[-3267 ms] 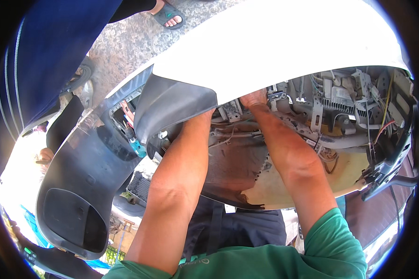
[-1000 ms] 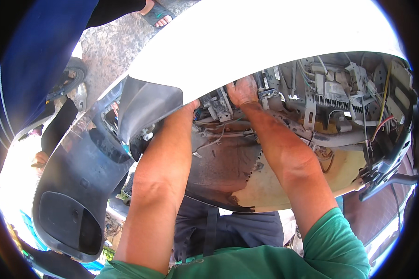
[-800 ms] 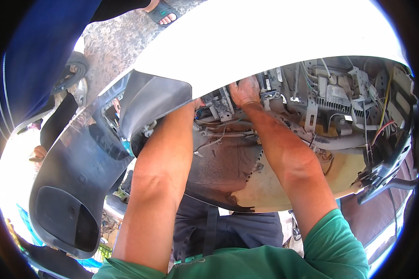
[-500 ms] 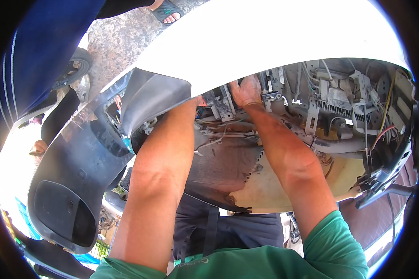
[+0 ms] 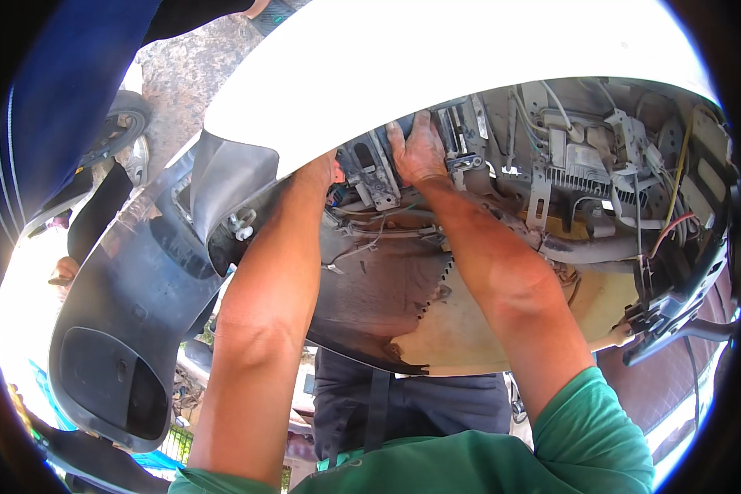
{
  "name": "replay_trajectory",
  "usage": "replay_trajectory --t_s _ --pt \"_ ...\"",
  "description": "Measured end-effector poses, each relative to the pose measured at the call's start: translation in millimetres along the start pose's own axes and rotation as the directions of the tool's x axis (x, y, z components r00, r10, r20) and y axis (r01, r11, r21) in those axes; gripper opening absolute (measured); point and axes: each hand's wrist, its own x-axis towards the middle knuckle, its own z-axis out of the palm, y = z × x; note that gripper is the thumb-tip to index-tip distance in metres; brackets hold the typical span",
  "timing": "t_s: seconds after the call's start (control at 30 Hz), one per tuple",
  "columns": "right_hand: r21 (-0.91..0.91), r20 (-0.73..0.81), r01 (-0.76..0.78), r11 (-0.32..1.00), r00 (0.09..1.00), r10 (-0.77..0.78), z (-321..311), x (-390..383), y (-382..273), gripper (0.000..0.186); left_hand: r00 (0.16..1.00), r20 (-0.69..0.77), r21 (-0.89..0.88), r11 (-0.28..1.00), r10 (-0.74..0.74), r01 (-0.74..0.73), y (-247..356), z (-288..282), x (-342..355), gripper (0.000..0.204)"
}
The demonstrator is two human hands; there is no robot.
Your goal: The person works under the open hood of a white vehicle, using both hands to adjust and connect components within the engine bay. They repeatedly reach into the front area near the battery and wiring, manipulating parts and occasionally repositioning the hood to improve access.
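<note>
My left hand [image 5: 314, 171] reaches in under the edge of a glossy white body panel [image 5: 469, 58], which hides most of its fingers. Beside it shows a small red-orange part [image 5: 338, 171], next to a dirty metal bracket [image 5: 376, 181]; whether the hand grips it I cannot tell. To the right, my right hand [image 5: 421, 156] rests against dark parts below the panel's edge. Its thumb and fingers are spread apart and stretched away from me, with nothing visible held in them. Thin wires [image 5: 370, 230] run just below the bracket.
A finned grey metal unit [image 5: 583, 163] with wiring sits at the right. A dark plastic fairing [image 5: 140, 288] hangs at the left. Nearest my body lies a stained, yellowish curved panel [image 5: 502, 329]. Someone in blue clothing [image 5: 74, 99] stands at the far left.
The white panel and the parts beneath it appear shifted up and left in view. More of my right hand's spread fingers shows now; my left hand stays under the panel's edge.
</note>
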Motion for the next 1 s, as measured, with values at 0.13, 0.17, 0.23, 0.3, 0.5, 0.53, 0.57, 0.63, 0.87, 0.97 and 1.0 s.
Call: replay_trajectory --t_s 0.13,0.17,0.23,0.3,0.5,0.53,0.57,0.63,0.87,0.97,1.0 --pt "-0.156 -0.066 0.104 0.982 0.991 -0.115 5.2 -0.2 3.1 0.065 0.999 0.0 0.055 0.997 0.052 -0.052 -1.1 0.1 5.6 0.025" --pt "-0.219 -0.08 0.134 0.966 0.985 -0.155 7.5 -3.8 2.7 0.064 0.999 0.007 0.077 0.996 0.045 -0.045 -3.5 -1.0 9.2 0.026" --pt "-0.31 -0.088 0.181 0.934 0.972 -0.217 9.2 -6.7 0.0 0.062 0.997 0.014 0.123 0.99 0.072 -0.073 -2.3 -1.2 14.3 0.027" --pt "-0.364 -0.083 0.214 0.906 0.962 -0.26 7.1 -5.5 -4.4 0.061 0.996 -0.015 0.189 0.979 0.085 -0.081 0.2 0.0 14.6 0.028" --pt "-0.644 0.378 0.581 0.499 0.808 -0.453 -35.3 -42.8 -14.4 0.058 0.987 -0.14 0.279 0.96 0.076 -0.034 -6.5 0.5 11.4 0.029" --pt "-0.648 0.434 0.634 0.423 0.763 -0.48 -39.7 -49.9 -8.8 0.057 0.987 -0.139 0.272 0.961 0.079 -0.039 -6.3 2.6 9.3 0.029" --pt "-0.642 0.492 0.682 0.35 0.717 -0.494 -39.5 -58.7 -4.0 0.055 0.987 -0.14 0.272 0.962 0.075 -0.035 -8.6 2.5 7.3 0.029" --pt "-0.684 0.558 0.681 0.263 0.72 -0.413 -36.0 -67.7 -0.5 0.053 0.987 -0.141 0.268 0.963 0.076 -0.036 -8.8 4.5 5.7 0.029" --pt "-0.693 0.719 0.719 -0.053 0.686 -0.112 -46.1 -69.9 -22.2 0.054 0.986 -0.158 0.246 0.969 0.049 -0.008 -7.9 -3.6 1.7 0.03" --pt "-0.714 0.688 0.697 0.067 0.716 -0.119 -47.6 -69.1 -15.8 0.057 0.985 -0.168 0.234 0.972 0.035 0.005 -8.0 -1.0 -2.8 0.03" --pt "-0.73 0.666 0.68 0.078 0.732 -0.146 -48.6 -68.5 -11.2 0.061 0.984 -0.176 0.231 0.973 0.031 0.01 -6.3 -1.2 -3.5 0.03"
